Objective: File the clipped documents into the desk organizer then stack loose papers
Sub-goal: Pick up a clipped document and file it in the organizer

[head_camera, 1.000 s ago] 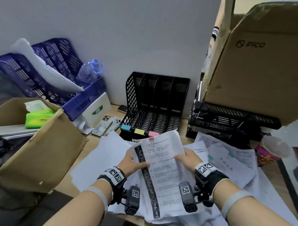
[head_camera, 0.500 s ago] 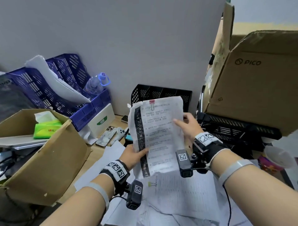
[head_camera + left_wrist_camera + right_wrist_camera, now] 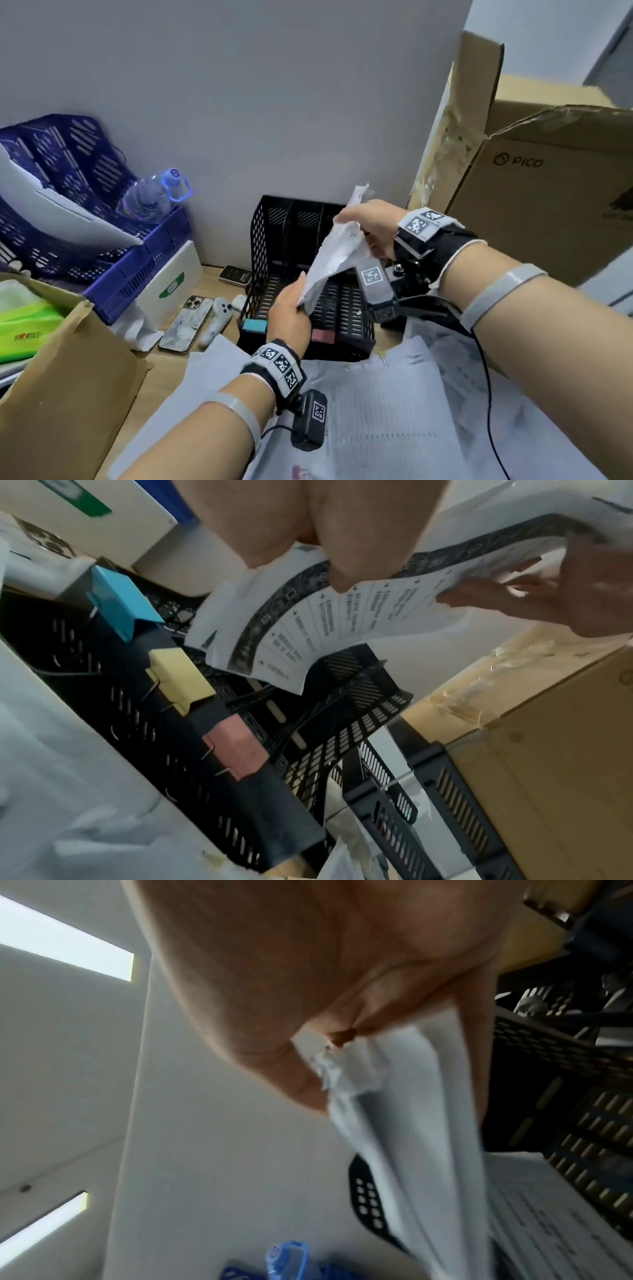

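Observation:
Both hands hold a clipped document [image 3: 337, 251] edge-on above the black desk organizer [image 3: 270, 246]. My left hand [image 3: 297, 298] pinches its lower edge and my right hand [image 3: 354, 221] grips its upper part, crumpling it a little. The left wrist view shows the printed sheet [image 3: 342, 615] curving over the organizer's slots [image 3: 192, 764], with my thumb on it. In the right wrist view my fingers [image 3: 308, 1085] pinch the paper [image 3: 394, 1110]. Blue [image 3: 116, 601], yellow [image 3: 178, 674] and pink [image 3: 236, 748] tabs mark the organizer's front. Loose papers [image 3: 394, 418] cover the desk below my arms.
Blue baskets [image 3: 102, 240] with a water bottle [image 3: 150, 198] stand at the left, behind an open cardboard box [image 3: 68, 383]. A phone [image 3: 186, 322] and a controller [image 3: 215, 318] lie left of the organizer. A large PICO box [image 3: 548, 212] sits on black trays [image 3: 445, 818] at the right.
Both hands have carried the document forward from in front of me to above the organizer and turned it from face-on to edge-on. My right hand now grips its top.

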